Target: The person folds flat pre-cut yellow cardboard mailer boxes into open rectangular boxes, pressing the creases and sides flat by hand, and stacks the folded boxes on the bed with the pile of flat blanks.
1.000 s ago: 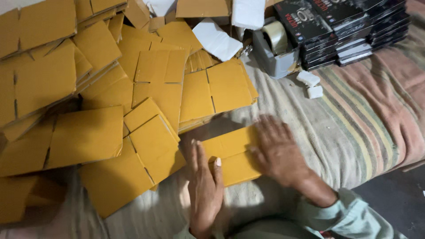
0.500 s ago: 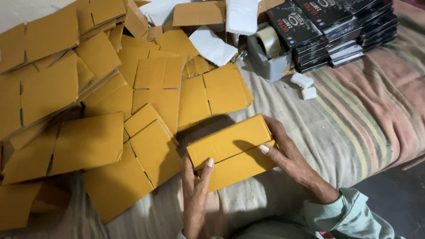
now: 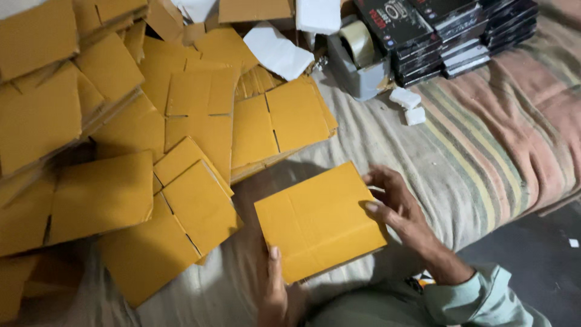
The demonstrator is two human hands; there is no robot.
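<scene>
On striped bed cover [image 3: 484,139], near edge: flat yellow carton blank [image 3: 318,221] | left hand [image 3: 275,290] grips bottom edge, right hand [image 3: 393,206] right edge | likely light, bendy, creases easily; hold by edges | loose blanks [image 3: 181,139] left

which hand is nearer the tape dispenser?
Right. The right hand grips the right edge of the folded cardboard box, below the grey tape dispenser. The left hand holds the box's bottom edge, farther away.
</scene>
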